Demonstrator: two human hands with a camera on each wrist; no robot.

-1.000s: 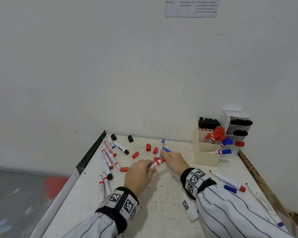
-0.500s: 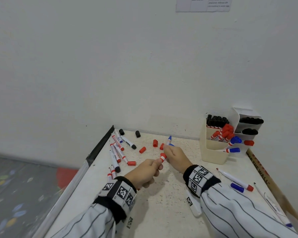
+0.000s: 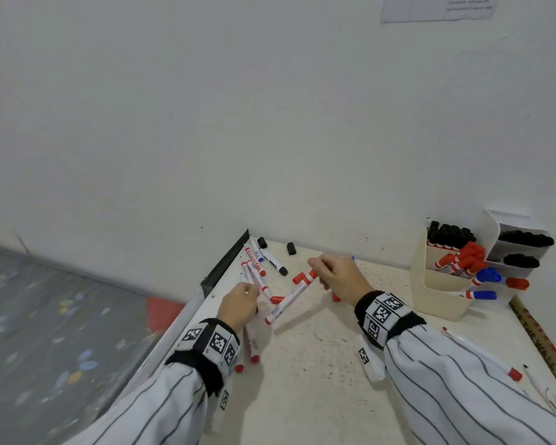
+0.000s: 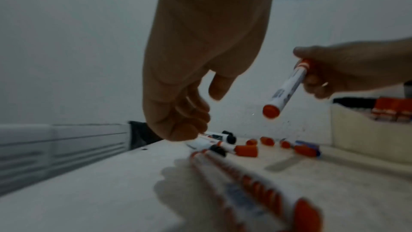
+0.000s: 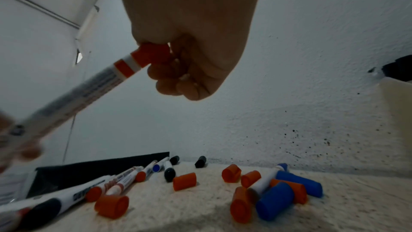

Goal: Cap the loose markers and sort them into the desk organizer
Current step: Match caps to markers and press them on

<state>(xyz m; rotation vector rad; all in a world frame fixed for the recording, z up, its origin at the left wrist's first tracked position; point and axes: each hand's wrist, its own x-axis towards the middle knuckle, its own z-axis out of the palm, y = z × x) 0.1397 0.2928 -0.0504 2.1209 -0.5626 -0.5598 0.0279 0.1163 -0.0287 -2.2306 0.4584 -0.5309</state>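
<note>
My right hand [image 3: 316, 268] pinches the red cap end of a red marker [image 3: 289, 300] and holds it above the table; its barrel slants down to the left. The right wrist view shows the cap [image 5: 153, 55] seated on the barrel between thumb and fingers. Lower down, my left hand [image 3: 252, 292] hangs over the row of loose markers [image 3: 254, 271] by the table's left edge. Its fingers [image 4: 185, 123] are loosely curled and the thumb stands apart, with nothing between them. The cream desk organizer [image 3: 437, 293] stands at the right with black, red and blue markers in it.
Loose red caps [image 5: 184, 183], blue caps [image 5: 274, 200] and black caps [image 3: 291, 248] lie near the back wall. More markers [image 3: 482, 354] and thin pens lie at the right, beside a wooden ruler [image 3: 540, 338]. The table's left edge drops to the floor.
My left hand has let go of the red marker and moved left and down to the marker row. My right hand has lifted the capped marker by its cap end.
</note>
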